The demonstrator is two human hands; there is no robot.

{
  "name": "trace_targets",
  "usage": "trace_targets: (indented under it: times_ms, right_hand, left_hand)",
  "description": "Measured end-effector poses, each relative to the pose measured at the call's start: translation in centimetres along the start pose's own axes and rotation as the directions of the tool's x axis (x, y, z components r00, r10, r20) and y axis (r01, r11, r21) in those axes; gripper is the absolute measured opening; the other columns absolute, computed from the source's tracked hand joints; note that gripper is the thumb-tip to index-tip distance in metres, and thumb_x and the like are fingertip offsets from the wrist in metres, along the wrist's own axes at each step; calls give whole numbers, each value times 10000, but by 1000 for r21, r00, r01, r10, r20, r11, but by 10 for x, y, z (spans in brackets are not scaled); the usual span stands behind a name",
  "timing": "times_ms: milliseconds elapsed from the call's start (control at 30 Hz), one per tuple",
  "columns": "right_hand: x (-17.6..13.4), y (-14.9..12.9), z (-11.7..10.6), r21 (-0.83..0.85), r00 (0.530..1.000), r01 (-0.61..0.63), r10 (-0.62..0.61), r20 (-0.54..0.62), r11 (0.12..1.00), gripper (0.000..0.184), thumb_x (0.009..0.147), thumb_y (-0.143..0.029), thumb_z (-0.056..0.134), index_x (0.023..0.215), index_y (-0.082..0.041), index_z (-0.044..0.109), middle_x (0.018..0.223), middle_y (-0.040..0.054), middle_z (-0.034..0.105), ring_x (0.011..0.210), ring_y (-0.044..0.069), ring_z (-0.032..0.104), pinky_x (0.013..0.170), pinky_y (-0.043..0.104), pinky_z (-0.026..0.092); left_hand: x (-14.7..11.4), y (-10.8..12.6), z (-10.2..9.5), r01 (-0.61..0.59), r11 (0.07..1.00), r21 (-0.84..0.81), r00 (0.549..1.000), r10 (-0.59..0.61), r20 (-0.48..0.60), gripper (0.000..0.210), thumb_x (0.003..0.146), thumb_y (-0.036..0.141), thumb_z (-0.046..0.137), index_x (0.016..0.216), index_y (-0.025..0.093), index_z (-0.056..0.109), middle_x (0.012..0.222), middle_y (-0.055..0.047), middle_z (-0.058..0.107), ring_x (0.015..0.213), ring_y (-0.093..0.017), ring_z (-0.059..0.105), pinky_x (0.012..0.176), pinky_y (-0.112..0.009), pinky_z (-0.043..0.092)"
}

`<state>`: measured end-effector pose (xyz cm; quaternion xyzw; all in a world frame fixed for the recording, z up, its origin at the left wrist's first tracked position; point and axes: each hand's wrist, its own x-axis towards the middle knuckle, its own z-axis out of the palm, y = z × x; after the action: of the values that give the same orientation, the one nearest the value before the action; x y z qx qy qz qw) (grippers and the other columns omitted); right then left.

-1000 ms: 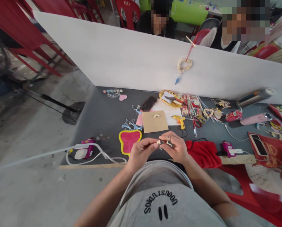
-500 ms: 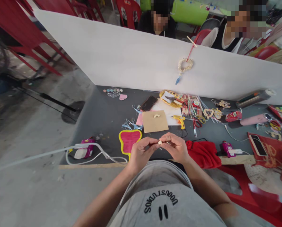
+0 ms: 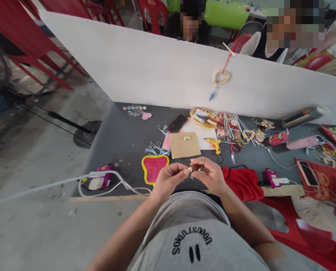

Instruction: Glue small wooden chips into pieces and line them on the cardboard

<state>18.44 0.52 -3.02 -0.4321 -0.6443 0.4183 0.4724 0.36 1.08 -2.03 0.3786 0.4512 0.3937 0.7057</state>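
Close to my body, over the table's front edge, my left hand (image 3: pixel 170 180) pinches a small cream piece (image 3: pixel 190 169) between thumb and fingertips. It looks like a bead or a tiny cluster. My right hand (image 3: pixel 211 176) is curled just beside it, its fingertips slightly apart from that piece. More small cream pieces (image 3: pixel 201 171) show within the right hand's curled fingers. Beyond both hands lies a brown card (image 3: pixel 185 148) with a short cream cluster (image 3: pixel 186 138) on it. A yellow glue gun (image 3: pixel 214 143) rests to the card's right.
A pink paddle with yellow rim (image 3: pixel 156 168) lies left of my hands, a red cloth (image 3: pixel 242 183) right. Behind are a phone (image 3: pixel 177 123), a basket (image 3: pixel 194 117) and several sticks (image 3: pixel 223 126). A heart ornament (image 3: pixel 221 77) hangs on the white partition (image 3: pixel 156 64). White cables (image 3: pixel 123 180) cross the left.
My right fingertips have drawn slightly away from the small cream piece, which stays in my left pinch. The cream pieces inside my right hand show more clearly.
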Motion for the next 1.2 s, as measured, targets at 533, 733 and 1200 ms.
trace_targets:
  times_ms: [533,733,1200]
  right_hand:
    - [4,-8,0,-226,971,237,-240,14,945,153,878,-200,671,1027,-227,687,912,60,695,835,149,677,745,273,590]
    - [5,-9,0,-204,966,254,-258,7,945,116,870,-158,670,966,-224,666,874,44,693,811,139,671,737,266,575]
    - [5,-1,-1,-235,979,202,-205,12,951,94,875,-203,674,966,-201,654,905,55,703,818,133,670,734,260,568]
  left_hand:
    - [4,2,1,84,991,-108,993,-74,90,374,678,480,822,683,132,686,608,-8,631,564,-82,508,546,-204,383]
    - [5,2,3,80,992,-102,995,-73,67,407,650,508,832,668,129,684,581,-8,630,535,-79,501,526,-205,374]
    - [9,1,5,137,979,-152,990,-135,29,365,597,443,873,714,131,725,587,-5,633,562,-81,527,532,-194,389]
